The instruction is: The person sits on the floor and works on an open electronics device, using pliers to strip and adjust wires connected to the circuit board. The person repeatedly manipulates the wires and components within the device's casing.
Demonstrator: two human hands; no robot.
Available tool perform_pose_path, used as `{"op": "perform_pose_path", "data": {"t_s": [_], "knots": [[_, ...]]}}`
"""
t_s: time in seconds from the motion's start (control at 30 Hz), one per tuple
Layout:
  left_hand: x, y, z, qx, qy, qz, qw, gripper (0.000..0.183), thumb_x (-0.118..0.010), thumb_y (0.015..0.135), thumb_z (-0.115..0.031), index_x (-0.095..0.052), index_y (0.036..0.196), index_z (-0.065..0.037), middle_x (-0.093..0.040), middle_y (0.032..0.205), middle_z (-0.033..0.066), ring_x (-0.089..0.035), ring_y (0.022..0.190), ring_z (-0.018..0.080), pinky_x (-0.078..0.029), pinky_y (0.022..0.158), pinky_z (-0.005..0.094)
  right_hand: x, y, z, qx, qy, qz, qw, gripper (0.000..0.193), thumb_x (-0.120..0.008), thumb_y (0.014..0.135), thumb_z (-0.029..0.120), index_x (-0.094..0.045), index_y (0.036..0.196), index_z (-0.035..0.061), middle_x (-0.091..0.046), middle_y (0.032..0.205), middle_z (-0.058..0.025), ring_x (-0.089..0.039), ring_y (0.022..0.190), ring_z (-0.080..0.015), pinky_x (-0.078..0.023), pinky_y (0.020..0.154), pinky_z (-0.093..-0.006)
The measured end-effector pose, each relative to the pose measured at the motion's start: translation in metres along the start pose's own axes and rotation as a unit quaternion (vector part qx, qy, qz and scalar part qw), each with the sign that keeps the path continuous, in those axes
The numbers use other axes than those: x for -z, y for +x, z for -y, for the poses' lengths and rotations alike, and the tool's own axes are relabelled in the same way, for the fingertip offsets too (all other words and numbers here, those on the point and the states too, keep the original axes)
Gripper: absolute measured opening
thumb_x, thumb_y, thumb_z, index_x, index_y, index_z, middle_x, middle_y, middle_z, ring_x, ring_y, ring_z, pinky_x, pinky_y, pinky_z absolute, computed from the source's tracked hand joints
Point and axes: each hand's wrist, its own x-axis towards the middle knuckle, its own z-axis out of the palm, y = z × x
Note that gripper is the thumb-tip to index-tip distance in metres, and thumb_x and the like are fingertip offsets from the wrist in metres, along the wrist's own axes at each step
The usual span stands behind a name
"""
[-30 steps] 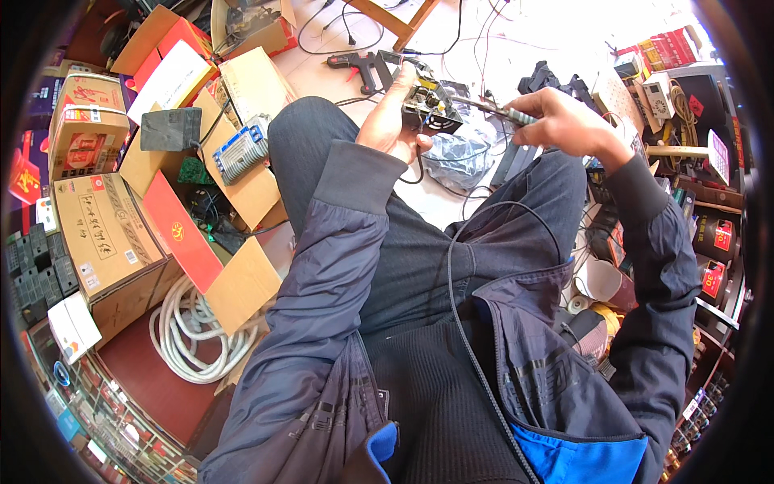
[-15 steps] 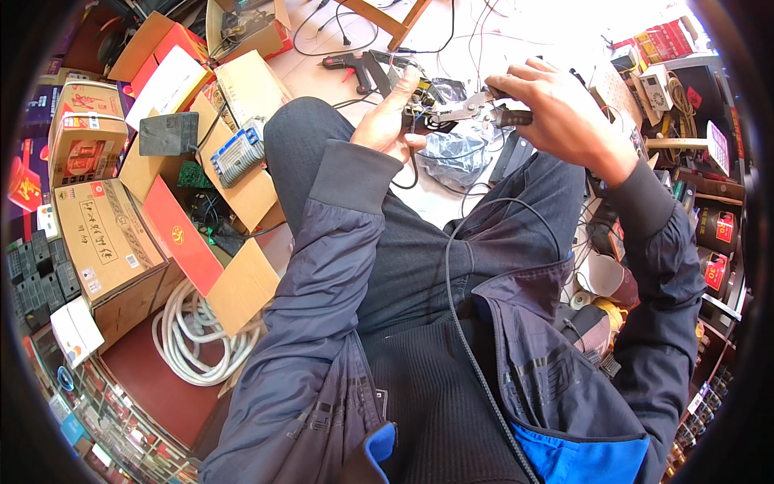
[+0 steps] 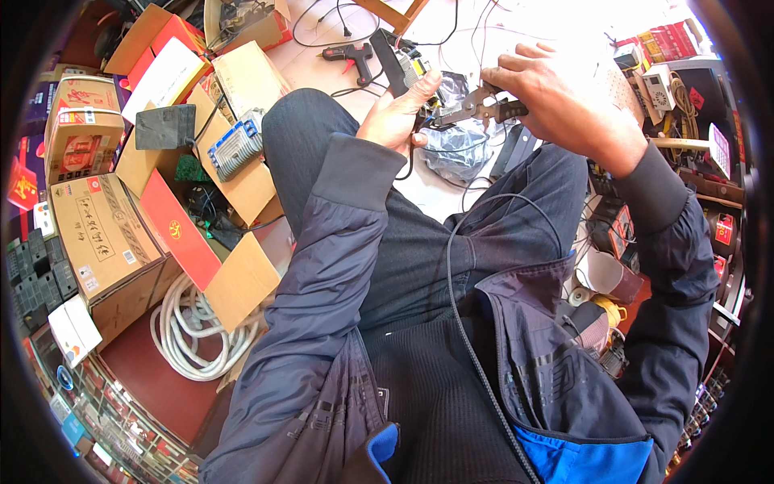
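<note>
My left hand (image 3: pixel 392 121) grips an opened device with a black casing (image 3: pixel 389 64) and an exposed circuit board (image 3: pixel 414 68); its thumb lies along the near side. In my right hand (image 3: pixel 556 95) are wire strippers (image 3: pixel 477 106), the fingers around their dark handles. Their jaws point left and reach the wires beside my left fingertips. Whether the jaws are closed on a wire, I cannot tell. A black cable (image 3: pixel 409 168) hangs below the left hand. Just beneath the tool, a clear plastic bag (image 3: pixel 456 153) lies on the floor between my legs.
A glue gun (image 3: pixel 350 58) lies beyond my left knee. Open cardboard boxes (image 3: pixel 242 278), a finned metal unit (image 3: pixel 236 150) and a coiled white hose (image 3: pixel 187 343) crowd the left side. Another cable (image 3: pixel 449 270) runs over my lap. Shelves with assorted goods (image 3: pixel 721 230) stand on the right.
The device in my left hand has tilted, showing more of its black casing. The wire strippers have turned and look darker, and my right hand has shifted slightly.
</note>
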Motion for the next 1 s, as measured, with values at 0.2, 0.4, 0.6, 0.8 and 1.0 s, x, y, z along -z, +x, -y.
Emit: {"op": "perform_pose_path", "data": {"t_s": [0.2, 0.4, 0.6, 0.8, 1.0], "knots": [[-0.0039, -0.0037, 0.0000, -0.020, 0.027, -0.004, 0.999, 0.040, -0.079, 0.095, -0.041, -0.064, 0.114, -0.009, -0.064, 0.089, -0.0031, -0.052, 0.062, 0.0032, -0.031, 0.042, 0.0201, 0.0015, 0.0038, 0.0053, 0.028, -0.055, -0.025, 0.998, 0.035, -0.066, 0.082, 0.000, -0.073, 0.115, 0.0089, -0.070, 0.102, -0.0039, -0.066, 0.105, -0.0230, -0.050, 0.096, -0.0362], [-0.0056, -0.0066, -0.0012, -0.025, 0.046, -0.001, 0.999, 0.040, -0.079, 0.095, -0.041, -0.064, 0.113, -0.009, -0.061, 0.090, -0.0036, -0.050, 0.061, 0.0026, -0.032, 0.041, 0.0204, 0.0006, 0.0082, 0.0078, 0.024, -0.045, -0.014, 0.999, 0.033, -0.065, 0.083, -0.001, -0.074, 0.114, 0.0079, -0.070, 0.103, -0.0046, -0.066, 0.104, -0.0223, -0.050, 0.096, -0.0357], [-0.0041, -0.0060, -0.0005, -0.036, 0.071, -0.006, 0.997, 0.040, -0.080, 0.094, -0.041, -0.063, 0.112, -0.009, -0.059, 0.089, -0.0040, -0.049, 0.059, 0.0025, -0.031, 0.040, 0.0203, 0.0014, 0.0084, 0.0101, 0.027, -0.059, -0.020, 0.998, 0.032, -0.066, 0.083, 0.001, -0.074, 0.113, 0.0081, -0.070, 0.101, -0.0045, -0.066, 0.104, -0.0219, -0.050, 0.095, -0.0361], [-0.0003, -0.0014, 0.0035, -0.045, 0.072, -0.017, 0.996, 0.044, -0.080, 0.095, -0.039, -0.063, 0.117, -0.006, -0.069, 0.088, 0.0007, -0.057, 0.054, 0.0039, -0.034, 0.036, 0.0196, 0.0010, 0.0076, 0.0095, 0.025, -0.056, -0.012, 0.998, 0.032, -0.067, 0.082, 0.001, -0.074, 0.112, 0.0077, -0.070, 0.101, -0.0049, -0.066, 0.104, -0.0222, -0.050, 0.095, -0.0364], [-0.0011, -0.0014, 0.0034, -0.032, 0.070, -0.022, 0.997, 0.046, -0.080, 0.094, -0.041, -0.063, 0.119, -0.006, -0.068, 0.087, 0.0003, -0.054, 0.054, 0.0035, -0.034, 0.037, 0.0199, -0.0026, 0.0067, 0.0076, 0.030, -0.037, -0.015, 0.999, 0.029, -0.065, 0.083, 0.000, -0.073, 0.110, 0.0057, -0.070, 0.099, -0.0074, -0.067, 0.102, -0.0239, -0.051, 0.095, -0.0373]]}}
